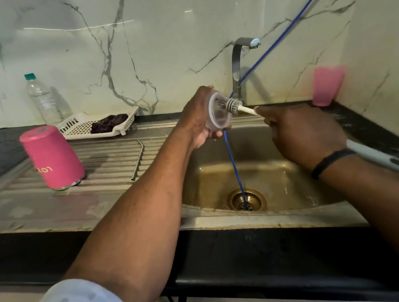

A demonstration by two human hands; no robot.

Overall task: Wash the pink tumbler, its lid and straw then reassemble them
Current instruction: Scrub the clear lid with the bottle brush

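The left hand (196,120) grips the clear lid (217,110) on edge over the sink (283,181), thumb on its top rim and fingers curled under its bottom rim, its face turned toward the right hand. The right hand (305,134) is clamped round a white brush (246,109): the bristle head touches the lid's face, the shaft runs into the fist, and the thick handle end comes out past the wrist at 4 o'clock. A black band (330,161) circles that wrist. The two hands are near each other but apart, joined only by brush and lid.

Behind the lid, at 12 o'clock, stands the grey tap (238,65). A blue tube (291,24) comes down from 1 o'clock, passes behind the lid and runs into the drain (246,198) at 6 o'clock.

At 9 o'clock from the hands, on the ribbed steel drainboard (110,160), the pink tumbler (52,157) stands mouth down, leaning a little. The metal straw (138,159) lies on the ribs between the tumbler and the left forearm, bent end toward the wall. Further back, at 10 o'clock, a white tray (80,126) holds a dark scrubber (109,123), and a clear bottle (41,98) with a green cap stands just behind it against the marble wall.

At 3 o'clock a pale pink cup (328,85) sits mouth down on the black worktop (368,128) in the corner.
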